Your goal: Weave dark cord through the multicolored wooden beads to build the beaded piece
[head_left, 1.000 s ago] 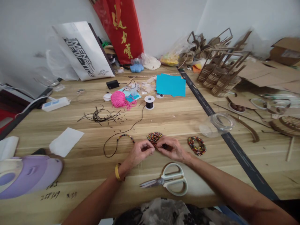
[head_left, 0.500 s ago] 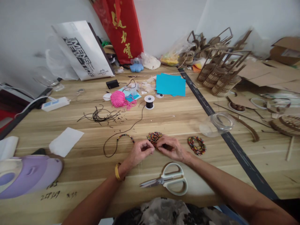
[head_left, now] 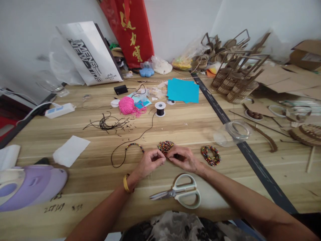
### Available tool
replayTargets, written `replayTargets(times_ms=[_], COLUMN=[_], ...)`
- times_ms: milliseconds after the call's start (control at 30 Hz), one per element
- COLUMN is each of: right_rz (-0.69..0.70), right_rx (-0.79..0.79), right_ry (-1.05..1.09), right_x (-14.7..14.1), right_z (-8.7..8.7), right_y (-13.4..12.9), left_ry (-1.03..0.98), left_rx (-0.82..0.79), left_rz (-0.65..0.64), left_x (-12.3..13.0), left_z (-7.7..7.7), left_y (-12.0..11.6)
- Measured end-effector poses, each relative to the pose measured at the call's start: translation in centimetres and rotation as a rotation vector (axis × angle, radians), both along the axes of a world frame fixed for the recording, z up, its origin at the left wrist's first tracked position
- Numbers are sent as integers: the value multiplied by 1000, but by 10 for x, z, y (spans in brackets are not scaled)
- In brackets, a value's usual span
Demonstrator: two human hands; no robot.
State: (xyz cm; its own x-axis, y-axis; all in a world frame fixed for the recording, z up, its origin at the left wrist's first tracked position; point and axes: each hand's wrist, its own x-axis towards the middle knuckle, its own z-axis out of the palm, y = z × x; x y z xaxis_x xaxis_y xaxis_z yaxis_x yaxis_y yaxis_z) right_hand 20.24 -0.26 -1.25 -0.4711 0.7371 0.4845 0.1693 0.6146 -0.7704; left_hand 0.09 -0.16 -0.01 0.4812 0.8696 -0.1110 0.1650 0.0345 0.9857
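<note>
Head view, hands beside beads, scissors near edge

Scissors before bead pile; bead coil right of pile; cord spool behind pile; all on table.

Ok so left of my left hand there's a chunky purple gadget and a loose white sheet. Pink yarn sits farther out beyond that hand, blue paper beyond my right hand, with little brown baskets and cardboard out to its right.
</note>
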Motion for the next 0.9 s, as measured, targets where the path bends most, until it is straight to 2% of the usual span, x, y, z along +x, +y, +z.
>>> replayTargets(times_ms=[900], right_rz=[44], right_rx=[61], right_ry=[-13], right_x=[-2], right_z=[-1], right_y=[1], left_ry=[39], left_rx=[16], left_rz=[-17], left_x=[2], left_z=[6], left_y=[-1])
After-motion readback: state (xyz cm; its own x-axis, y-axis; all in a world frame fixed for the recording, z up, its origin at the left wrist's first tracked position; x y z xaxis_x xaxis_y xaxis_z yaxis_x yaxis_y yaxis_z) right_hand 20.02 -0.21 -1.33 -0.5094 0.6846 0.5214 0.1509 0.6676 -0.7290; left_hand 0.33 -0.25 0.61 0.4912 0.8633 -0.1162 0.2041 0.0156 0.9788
